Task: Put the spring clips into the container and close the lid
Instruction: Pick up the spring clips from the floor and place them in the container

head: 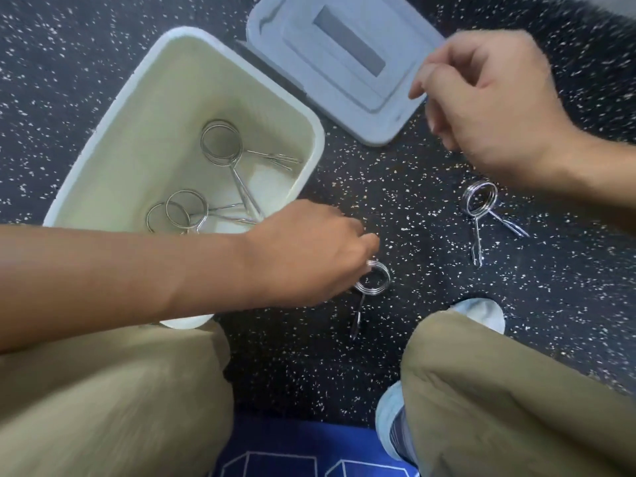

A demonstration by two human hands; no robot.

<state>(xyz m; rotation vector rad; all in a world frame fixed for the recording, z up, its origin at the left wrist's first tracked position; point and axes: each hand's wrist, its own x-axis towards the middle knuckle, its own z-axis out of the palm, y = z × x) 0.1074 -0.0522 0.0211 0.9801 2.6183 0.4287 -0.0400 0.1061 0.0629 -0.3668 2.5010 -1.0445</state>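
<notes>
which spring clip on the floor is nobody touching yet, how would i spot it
Start at the cream container and look across the speckled floor to the far right. Below the right hand lies a spring clip, its two prongs pointing towards the knees. Unlike the clip at the left hand, it lies alone, untouched.

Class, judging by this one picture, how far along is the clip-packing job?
Done: three spring clips lie in the container. In hand: the left hand grips a clip on the floor. Left: another floor clip, then the lid, still off beside the right hand.
</notes>
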